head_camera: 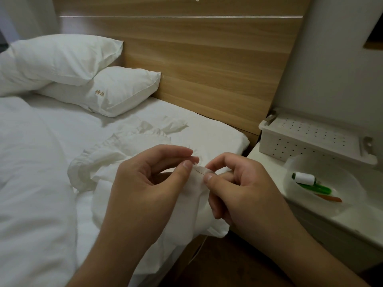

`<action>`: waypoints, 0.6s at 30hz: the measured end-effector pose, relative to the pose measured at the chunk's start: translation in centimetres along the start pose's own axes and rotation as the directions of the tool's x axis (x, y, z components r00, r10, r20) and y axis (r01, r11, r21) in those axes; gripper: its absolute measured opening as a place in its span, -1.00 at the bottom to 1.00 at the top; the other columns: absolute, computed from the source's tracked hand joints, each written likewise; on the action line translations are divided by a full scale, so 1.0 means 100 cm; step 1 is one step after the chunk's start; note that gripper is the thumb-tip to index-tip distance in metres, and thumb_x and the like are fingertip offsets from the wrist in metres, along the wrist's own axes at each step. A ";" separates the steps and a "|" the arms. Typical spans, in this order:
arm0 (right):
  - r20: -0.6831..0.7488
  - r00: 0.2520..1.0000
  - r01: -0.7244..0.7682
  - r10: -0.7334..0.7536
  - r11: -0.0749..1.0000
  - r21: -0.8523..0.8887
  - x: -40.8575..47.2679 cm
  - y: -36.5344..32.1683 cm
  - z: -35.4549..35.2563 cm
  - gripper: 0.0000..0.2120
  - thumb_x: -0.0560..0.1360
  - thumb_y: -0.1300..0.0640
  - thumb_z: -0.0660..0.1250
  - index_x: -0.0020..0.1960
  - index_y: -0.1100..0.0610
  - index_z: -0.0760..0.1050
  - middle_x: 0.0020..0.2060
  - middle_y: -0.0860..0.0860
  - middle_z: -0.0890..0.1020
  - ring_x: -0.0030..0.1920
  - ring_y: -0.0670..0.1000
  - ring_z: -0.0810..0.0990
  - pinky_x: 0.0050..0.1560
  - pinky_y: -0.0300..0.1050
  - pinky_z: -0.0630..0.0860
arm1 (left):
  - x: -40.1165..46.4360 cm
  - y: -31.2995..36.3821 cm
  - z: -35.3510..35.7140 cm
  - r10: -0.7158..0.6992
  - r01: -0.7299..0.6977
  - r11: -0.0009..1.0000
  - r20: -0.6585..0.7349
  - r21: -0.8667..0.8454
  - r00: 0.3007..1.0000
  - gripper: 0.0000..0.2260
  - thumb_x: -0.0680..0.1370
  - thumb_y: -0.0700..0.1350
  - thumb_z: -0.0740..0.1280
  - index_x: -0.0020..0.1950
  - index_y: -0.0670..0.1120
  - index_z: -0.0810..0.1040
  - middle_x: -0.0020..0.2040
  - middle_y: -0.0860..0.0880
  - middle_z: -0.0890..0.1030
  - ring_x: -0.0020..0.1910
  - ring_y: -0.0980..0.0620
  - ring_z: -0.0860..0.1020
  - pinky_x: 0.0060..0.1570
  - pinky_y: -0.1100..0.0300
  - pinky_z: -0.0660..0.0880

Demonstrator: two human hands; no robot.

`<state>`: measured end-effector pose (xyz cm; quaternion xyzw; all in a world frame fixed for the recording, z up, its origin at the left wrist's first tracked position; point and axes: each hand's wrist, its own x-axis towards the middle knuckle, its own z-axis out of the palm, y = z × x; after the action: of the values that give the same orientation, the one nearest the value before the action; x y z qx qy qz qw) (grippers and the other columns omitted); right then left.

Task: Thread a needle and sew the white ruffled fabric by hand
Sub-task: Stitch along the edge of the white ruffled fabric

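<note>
The white ruffled fabric (128,154) is bunched on the bed (37,162), its near edge lifted at about 6 o'clock in view. The left hand (145,183) pinches that edge; the right hand (234,183) pinches what looks like the needle (200,170) going into it. Stuff looks thin, floppy, light, so best held right beside the stitch. The thread spool (304,178) sits in a bowl (352,195) at 3 o'clock.

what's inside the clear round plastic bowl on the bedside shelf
Inside the clear round plastic bowl: a white thread spool, a green plastic tool partly under the spool, and an orange stick.
</note>
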<state>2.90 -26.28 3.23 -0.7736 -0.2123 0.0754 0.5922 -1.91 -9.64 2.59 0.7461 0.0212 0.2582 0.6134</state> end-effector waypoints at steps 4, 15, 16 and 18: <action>-0.010 1.000 0.004 -0.004 1.000 -0.011 0.001 0.001 0.000 -0.89 0.66 0.15 0.30 -0.03 0.10 0.55 -0.53 0.06 0.58 -0.57 -0.13 0.44 -0.46 -0.35 0.38 | 0.000 -0.001 0.001 0.020 -0.020 0.999 0.003 -0.028 1.000 -0.83 0.54 -0.27 0.50 0.08 -0.06 0.75 -0.08 0.08 0.80 0.01 0.10 0.77 0.03 0.27 0.67; -0.073 0.996 0.050 -0.054 0.997 -0.056 0.000 0.005 0.003 -0.91 0.64 0.16 0.32 -0.05 0.09 0.52 -0.51 0.00 0.59 -0.51 -0.12 0.53 -0.38 -0.29 0.44 | -0.002 0.000 0.003 -0.012 0.012 1.000 -0.032 -0.009 0.999 -0.82 0.52 -0.23 0.54 0.07 0.00 0.76 -0.07 0.08 0.79 -0.05 0.08 0.77 -0.03 0.26 0.67; -0.083 0.995 0.055 -0.059 0.997 -0.053 0.000 0.005 0.003 -0.91 0.64 0.16 0.33 -0.06 0.09 0.52 -0.52 -0.01 0.58 -0.51 -0.12 0.53 -0.37 -0.28 0.45 | -0.001 0.000 0.003 -0.036 0.037 0.999 -0.039 0.009 0.999 -0.82 0.50 -0.19 0.56 0.06 0.03 0.76 -0.08 0.10 0.78 -0.09 0.09 0.77 -0.07 0.27 0.67; -0.100 0.993 0.060 -0.066 0.997 -0.056 0.001 0.006 0.002 -0.90 0.63 0.16 0.33 -0.07 0.09 0.52 -0.52 -0.02 0.58 -0.50 -0.11 0.52 -0.35 -0.23 0.46 | -0.001 -0.002 0.003 -0.070 0.071 0.997 -0.048 0.023 0.996 -0.82 0.47 -0.15 0.59 0.03 0.07 0.76 -0.10 0.10 0.77 -0.15 0.10 0.76 -0.12 0.27 0.67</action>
<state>3.07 -26.17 2.62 -0.7847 -0.2080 0.0115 0.5838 -1.79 -9.86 2.37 0.7462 0.0651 0.2537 0.6120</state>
